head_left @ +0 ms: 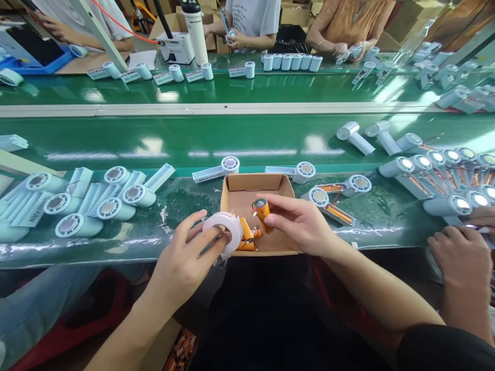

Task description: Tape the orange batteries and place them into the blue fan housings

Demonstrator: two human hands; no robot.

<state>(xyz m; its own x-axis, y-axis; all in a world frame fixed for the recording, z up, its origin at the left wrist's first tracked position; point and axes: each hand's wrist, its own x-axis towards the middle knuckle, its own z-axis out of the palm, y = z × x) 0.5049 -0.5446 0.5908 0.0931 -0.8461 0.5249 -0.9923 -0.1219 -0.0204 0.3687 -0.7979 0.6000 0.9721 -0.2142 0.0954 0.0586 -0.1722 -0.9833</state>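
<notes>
My left hand (189,252) is closed around a roll of white tape (233,226), with fingers pushed into its core. Between the thumb and fingers of my right hand (299,221) is an orange battery (262,207), tilted, its dark end up. Both hands are over a shallow cardboard box (257,181) at the bench's front edge. Several other orange batteries with wires (249,233) lie inside the box, partly hidden by the tape. Just behind the box rest two light blue fan housings, one to the left (230,165) and one to the right (304,171).
Many light blue fan housings (77,224) crowd the left side, and more (448,203) stand at the right. Housings with orange batteries (336,211) lie right of the box. A co-worker's hand (462,252) is at far right. Other people work across the green conveyor (185,136).
</notes>
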